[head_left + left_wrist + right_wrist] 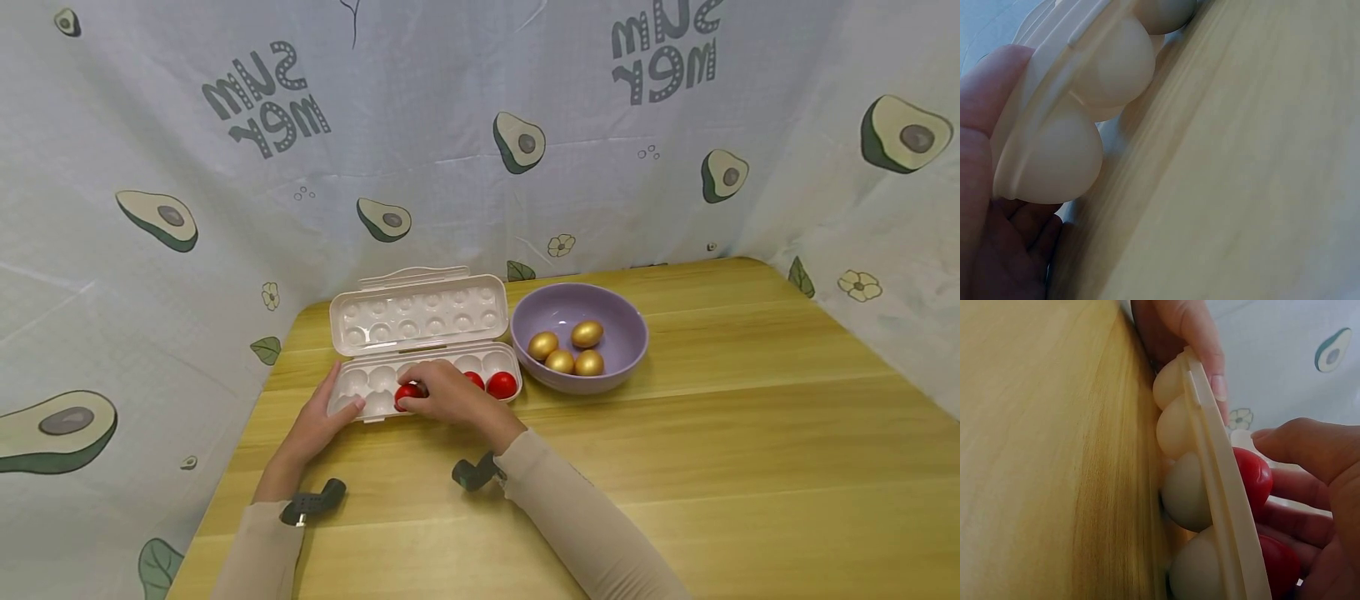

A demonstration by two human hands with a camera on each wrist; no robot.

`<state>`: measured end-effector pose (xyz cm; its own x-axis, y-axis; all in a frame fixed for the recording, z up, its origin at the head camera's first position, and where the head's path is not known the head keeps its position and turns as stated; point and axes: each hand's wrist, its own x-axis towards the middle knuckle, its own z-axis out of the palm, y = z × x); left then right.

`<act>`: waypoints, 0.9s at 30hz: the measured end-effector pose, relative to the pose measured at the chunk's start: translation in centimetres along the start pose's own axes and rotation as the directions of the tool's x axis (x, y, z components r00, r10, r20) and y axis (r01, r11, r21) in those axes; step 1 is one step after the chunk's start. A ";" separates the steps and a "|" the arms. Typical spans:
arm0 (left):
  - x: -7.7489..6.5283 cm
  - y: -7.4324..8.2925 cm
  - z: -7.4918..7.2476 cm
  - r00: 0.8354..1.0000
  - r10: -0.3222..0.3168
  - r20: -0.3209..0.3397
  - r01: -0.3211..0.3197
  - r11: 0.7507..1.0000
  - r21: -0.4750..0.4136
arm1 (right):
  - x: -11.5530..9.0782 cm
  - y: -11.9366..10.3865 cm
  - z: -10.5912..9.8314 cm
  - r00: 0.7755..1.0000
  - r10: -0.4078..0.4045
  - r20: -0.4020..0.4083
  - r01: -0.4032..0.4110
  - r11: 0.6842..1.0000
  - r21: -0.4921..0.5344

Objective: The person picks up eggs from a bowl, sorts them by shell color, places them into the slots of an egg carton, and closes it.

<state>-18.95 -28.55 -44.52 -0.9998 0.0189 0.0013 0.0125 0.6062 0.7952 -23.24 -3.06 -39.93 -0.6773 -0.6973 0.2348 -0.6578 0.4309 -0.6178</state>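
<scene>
An opened pale plastic egg box point(358, 382) lies near the back of the table, its lid point(420, 312) tipped back. My left hand point(313, 423) grips the box's left end, thumb over the rim and fingers around the outside, as the left wrist view shows. With thumb and fingers, my right hand point(450, 396) holds a red egg point(1252, 476) that sits low in a front-row cup. Another red egg point(1279, 565) appears beside it under the palm in the right wrist view. Farther right in the front row is a red egg point(502, 385), partly next to one more.
Close against the box's right side stands a purple bowl point(626, 354) containing several golden eggs point(587, 334). Both share a wood-grain table point(712, 467). A pale curtain point(450, 100) printed with avocados hangs behind and along the sides.
</scene>
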 end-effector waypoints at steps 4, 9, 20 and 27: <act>0.0 -0.2 -0.1 1.000 0.002 -0.007 -0.002 1.000 -0.001 | 0.1 -0.2 0.0 1.000 -0.001 0.001 0.001 1.000 0.002; -0.1 -0.5 -0.1 1.000 0.008 -0.010 -0.008 1.000 -0.014 | 0.1 -0.4 -0.2 0.999 0.034 0.017 -0.034 0.999 0.021; 0.0 -0.5 -0.2 1.000 0.009 -0.014 -0.009 1.000 -0.011 | -0.2 -0.9 -1.9 0.998 0.047 -0.040 -0.046 0.999 0.010; -0.1 -0.6 -0.1 1.000 0.024 -0.010 -0.025 1.000 -0.019 | -1.0 -0.3 -3.8 0.991 0.028 -0.133 -0.022 0.999 0.042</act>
<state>-18.89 -28.98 -44.95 -0.9993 0.0253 0.0270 0.0367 0.5907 0.8061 -23.61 -0.28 -37.09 -0.7332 -0.6025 0.3155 -0.6280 0.4217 -0.6541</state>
